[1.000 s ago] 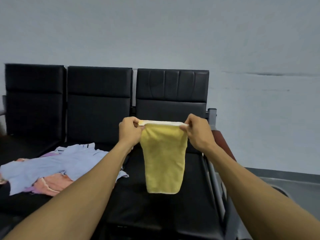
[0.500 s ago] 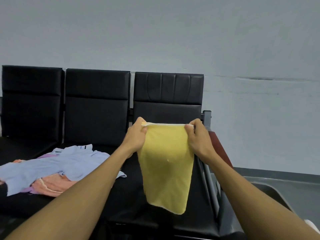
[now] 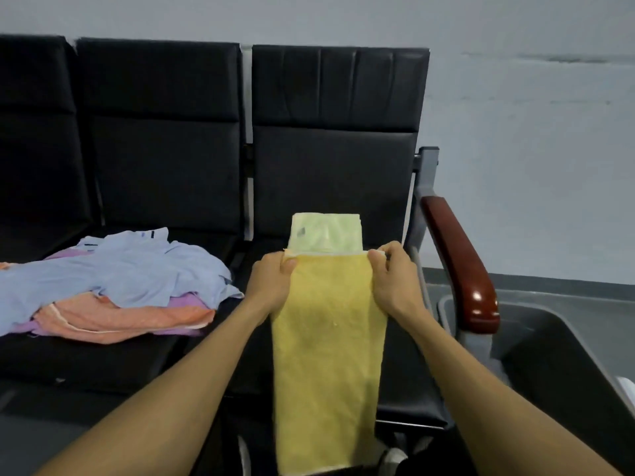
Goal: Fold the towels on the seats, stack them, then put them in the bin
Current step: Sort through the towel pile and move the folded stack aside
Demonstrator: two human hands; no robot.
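A long yellow towel (image 3: 328, 345) lies stretched down the right black seat (image 3: 409, 372), its lower end hanging over the seat's front edge. My left hand (image 3: 273, 281) pinches its top left corner and my right hand (image 3: 391, 274) pinches its top right corner. Just behind those corners a folded pale green towel (image 3: 324, 233) lies flat on the same seat. On the middle seat sits a loose pile of unfolded towels: light blue (image 3: 120, 269) on top, orange (image 3: 113, 319) and purple (image 3: 187, 302) beneath. A grey bin (image 3: 563, 352) stands on the floor to the right.
Three joined black seats with tall backrests (image 3: 165, 132) stand against a grey wall. A red-brown armrest (image 3: 462, 262) on a grey metal frame separates the right seat from the bin. A white item (image 3: 628, 389) shows at the bin's right edge.
The yellow towel hung in the air from both hands before; now it has come down onto the right seat. The view has tilted downward, revealing the green towel and the bin.
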